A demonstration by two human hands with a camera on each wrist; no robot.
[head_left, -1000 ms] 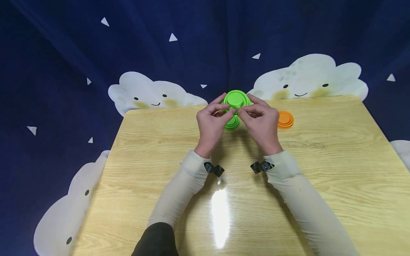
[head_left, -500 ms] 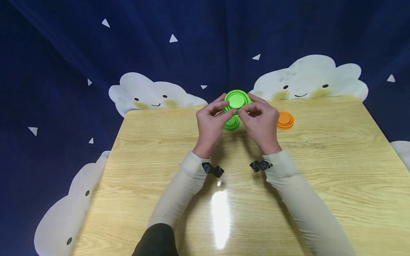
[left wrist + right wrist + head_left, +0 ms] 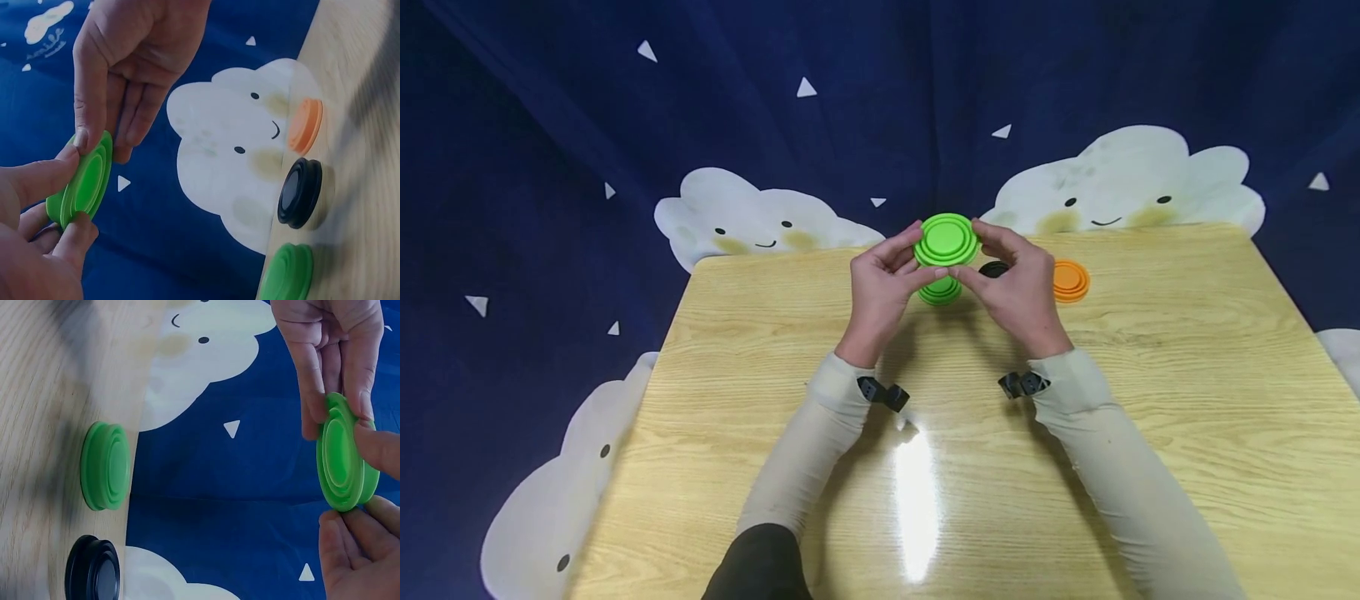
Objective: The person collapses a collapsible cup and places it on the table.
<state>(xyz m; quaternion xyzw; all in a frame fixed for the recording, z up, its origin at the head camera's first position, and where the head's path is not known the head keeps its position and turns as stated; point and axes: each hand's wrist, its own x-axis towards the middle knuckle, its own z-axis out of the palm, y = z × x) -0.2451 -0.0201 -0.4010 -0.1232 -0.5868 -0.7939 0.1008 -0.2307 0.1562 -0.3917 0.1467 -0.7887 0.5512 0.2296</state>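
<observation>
A bright green collapsible cup (image 3: 945, 238), pressed flat into concentric rings, is held up above the far edge of the table. My left hand (image 3: 880, 292) pinches its left rim, thumb at the near side and fingers behind. On the opposite rim my right hand (image 3: 1022, 287) does the same, and the two thumb tips meet at the bottom. Both wrist views show the cup edge-on between the fingers. Below it on the table lies a second green collapsed cup (image 3: 106, 465), partly covered by the hands in the head view.
A black collapsed cup (image 3: 300, 192) lies on the table, mostly hidden behind my right hand in the head view. To its right sits an orange collapsed cup (image 3: 1071, 281). A dark blue curtain with clouds (image 3: 1120, 183) hangs right behind the wooden table (image 3: 760, 333).
The green cup's raised centre has gone flat and the cup has shifted slightly left. Both hands have moved from its centre to its rim, and the black cup has come into view.
</observation>
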